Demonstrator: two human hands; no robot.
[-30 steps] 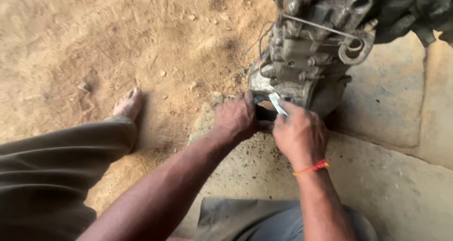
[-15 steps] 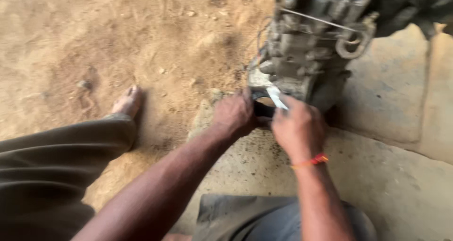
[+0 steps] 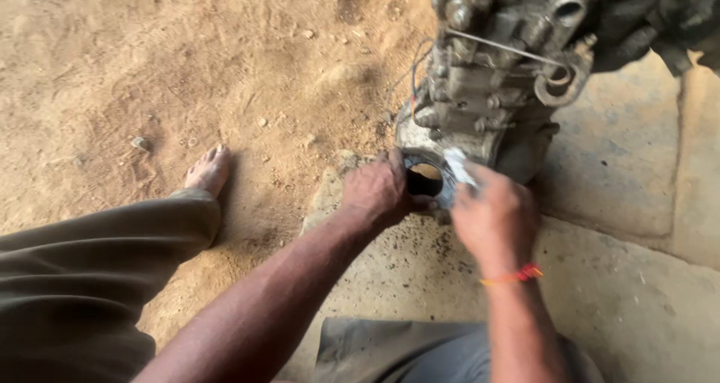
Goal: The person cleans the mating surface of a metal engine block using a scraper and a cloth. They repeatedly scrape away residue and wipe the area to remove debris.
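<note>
Left hand [image 3: 379,190] grips engine casing [image 3: 480,105] opening; right hand [image 3: 495,218] pinches white strip [image 3: 457,165] (blurred).

You face a grimy, dull cast-metal engine block [image 3: 487,105], rough loose dirt ground [image 3: 150,75], and a matt concrete slab [image 3: 622,293].

A bare foot [image 3: 208,170] rests on sandy ground [image 3: 150,68] dotted with small stones [image 3: 140,143]. Olive trousers [image 3: 82,278] cover the bent leg. Cracked concrete slabs [image 3: 637,278] lie to the right, and grey cloth [image 3: 420,353] lies below.
</note>
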